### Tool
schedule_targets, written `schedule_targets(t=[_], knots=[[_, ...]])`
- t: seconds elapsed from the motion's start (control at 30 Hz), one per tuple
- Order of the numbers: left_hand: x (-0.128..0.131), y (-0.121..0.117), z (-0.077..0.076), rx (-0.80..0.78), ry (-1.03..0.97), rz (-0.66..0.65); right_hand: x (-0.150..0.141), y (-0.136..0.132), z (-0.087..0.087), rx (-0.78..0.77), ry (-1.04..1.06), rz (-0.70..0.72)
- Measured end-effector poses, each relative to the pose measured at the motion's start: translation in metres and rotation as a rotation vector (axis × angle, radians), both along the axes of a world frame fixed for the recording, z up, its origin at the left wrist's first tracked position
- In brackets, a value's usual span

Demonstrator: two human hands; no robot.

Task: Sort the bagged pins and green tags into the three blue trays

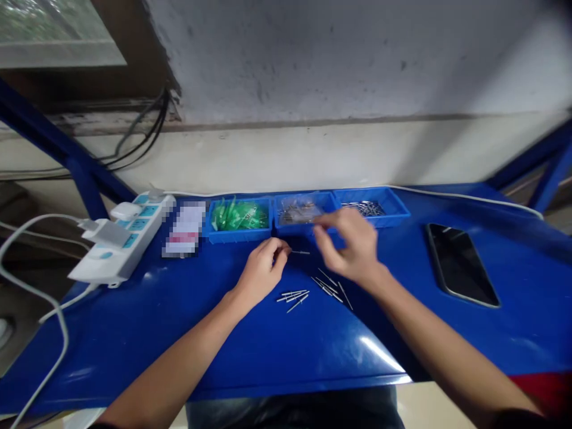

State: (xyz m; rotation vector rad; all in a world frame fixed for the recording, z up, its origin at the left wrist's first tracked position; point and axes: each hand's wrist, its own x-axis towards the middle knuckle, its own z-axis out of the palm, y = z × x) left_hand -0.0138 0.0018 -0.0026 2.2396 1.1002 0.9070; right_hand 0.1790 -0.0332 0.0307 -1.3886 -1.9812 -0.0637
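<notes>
My left hand (263, 269) rests on the blue table (223, 333) and pinches a thin metal pin (300, 252) that sticks out to the right. My right hand (351, 245) hovers just above the table in front of the middle blue tray (304, 223); it is blurred by motion, fingers loosely curled toward the tray, and I cannot make out whether it holds anything. Two small heaps of metal pins (295, 296) (331, 285) lie on the table just below the hands.
Three blue trays stand in a row at the back: green parts (240, 215), clear bags in the middle, metal pins (367, 208) on the right. A phone (462, 263) lies at right, a white power strip (123, 238) with plugs at left, a small card (184, 229) beside it.
</notes>
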Motion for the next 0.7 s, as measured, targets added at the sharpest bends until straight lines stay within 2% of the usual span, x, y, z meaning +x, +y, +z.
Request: schedule_targets(t=[0.1, 0.2, 0.33, 0.53, 0.7], knots=[[-0.001, 0.002, 0.003, -0.006, -0.022, 0.069, -0.006, -0.005, -0.014, 0.047, 0.049, 0.074], [-0.003, 0.003, 0.005, -0.034, -0.056, 0.116, -0.011, -0.004, -0.021, 0.027, 0.042, 0.143], [-0.003, 0.003, 0.004, -0.054, -0.078, 0.149, -0.011, 0.000, -0.022, -0.028, -0.003, 0.207], [-0.002, -0.001, 0.001, -0.045, -0.074, 0.152, -0.006, -0.001, -0.020, -0.041, -0.018, 0.216], [0.000, -0.004, 0.000, -0.114, -0.125, 0.089, -0.008, 0.000, -0.022, -0.039, -0.023, 0.215]])
